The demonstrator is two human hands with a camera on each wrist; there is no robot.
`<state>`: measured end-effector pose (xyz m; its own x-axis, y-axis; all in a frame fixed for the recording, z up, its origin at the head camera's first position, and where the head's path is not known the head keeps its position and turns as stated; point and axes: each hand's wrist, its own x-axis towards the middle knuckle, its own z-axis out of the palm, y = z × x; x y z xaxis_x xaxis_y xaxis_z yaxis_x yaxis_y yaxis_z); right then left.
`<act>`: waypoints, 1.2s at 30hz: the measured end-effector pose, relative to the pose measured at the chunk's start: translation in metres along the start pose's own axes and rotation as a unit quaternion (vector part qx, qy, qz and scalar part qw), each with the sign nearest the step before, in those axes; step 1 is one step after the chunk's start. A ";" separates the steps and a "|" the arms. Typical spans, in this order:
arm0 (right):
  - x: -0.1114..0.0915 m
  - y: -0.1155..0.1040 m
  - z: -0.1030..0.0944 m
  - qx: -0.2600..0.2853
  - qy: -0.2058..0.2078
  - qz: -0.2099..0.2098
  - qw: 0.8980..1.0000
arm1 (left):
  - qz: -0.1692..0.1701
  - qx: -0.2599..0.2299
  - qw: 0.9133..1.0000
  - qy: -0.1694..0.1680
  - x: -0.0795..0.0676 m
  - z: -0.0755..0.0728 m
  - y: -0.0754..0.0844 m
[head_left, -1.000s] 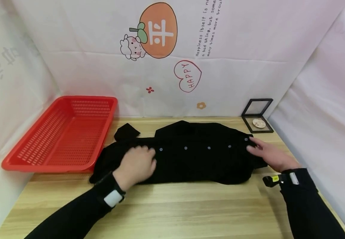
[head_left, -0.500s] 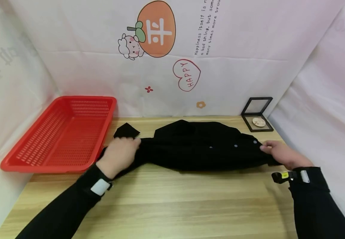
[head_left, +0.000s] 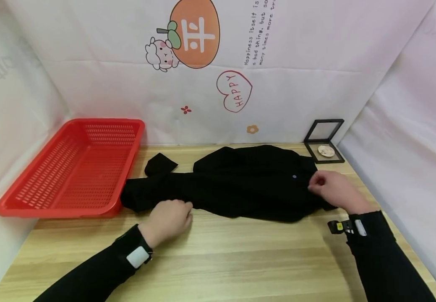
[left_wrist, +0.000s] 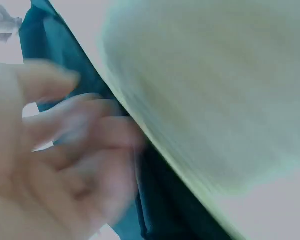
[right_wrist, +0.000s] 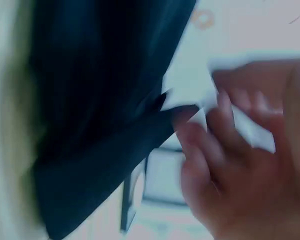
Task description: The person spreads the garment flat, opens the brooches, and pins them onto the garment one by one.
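Note:
A black buttoned shirt (head_left: 240, 191) lies folded in a long strip across the table, with one button showing near its right end. My left hand (head_left: 170, 220) is at the shirt's near edge, left of its middle. In the left wrist view its fingers (left_wrist: 115, 150) are loosely bent and blurred, with no cloth seen pinched between them. At the shirt's right end is my right hand (head_left: 335, 188), thumb and forefinger curved with a gap between them. The right wrist view shows its fingertips (right_wrist: 190, 135) beside a flap of the dark cloth; blur hides whether they touch.
A red plastic basket (head_left: 132, 167) stands at the left, against the shirt's left end. A small black piece of cloth (head_left: 160, 163) shows behind the shirt. A black frame (head_left: 324, 161) with a round pale disc stands at the back right, before white cloth walls (head_left: 297, 105).
The shirt's near part was lifted and folded back, covering most of the buttons. Both hands let go of it; the left moved right and nearer, the right moved left.

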<state>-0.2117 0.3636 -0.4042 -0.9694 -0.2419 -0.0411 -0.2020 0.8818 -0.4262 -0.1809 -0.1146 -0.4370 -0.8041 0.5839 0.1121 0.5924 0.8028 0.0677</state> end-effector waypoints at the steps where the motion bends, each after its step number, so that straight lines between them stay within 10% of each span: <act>1: 0.001 -0.007 0.002 0.002 -0.035 -0.031 0.999 | 0.003 0.006 1.000 -0.009 -0.001 0.002 0.000; 6: 0.001 -0.040 0.023 -0.001 -0.183 -0.116 0.976 | -0.042 0.034 0.999 0.000 -0.001 -0.003 -0.011; 16: 0.003 -0.066 0.052 -0.087 -0.119 -0.173 0.974 | -0.052 0.021 0.998 -0.008 -0.002 0.006 -0.029; 27: 0.005 -0.047 0.007 0.184 -0.047 -0.218 0.957 | -0.095 0.056 0.993 -0.043 -0.003 0.002 -0.042; 31: 0.004 -0.047 0.006 0.193 -0.017 -0.198 0.961 | -0.094 0.050 0.994 -0.001 -0.004 -0.002 -0.051; 36: -0.003 -0.047 0.007 0.211 0.026 -0.193 0.958 | -0.080 0.051 0.984 0.154 -0.006 -0.017 -0.063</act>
<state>-0.1985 0.3202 -0.3902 -0.8412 -0.4876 0.2335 -0.4837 0.4857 -0.7281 -0.2129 -0.1707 -0.4248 -0.8236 0.3980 0.4042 0.4391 0.8984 0.0102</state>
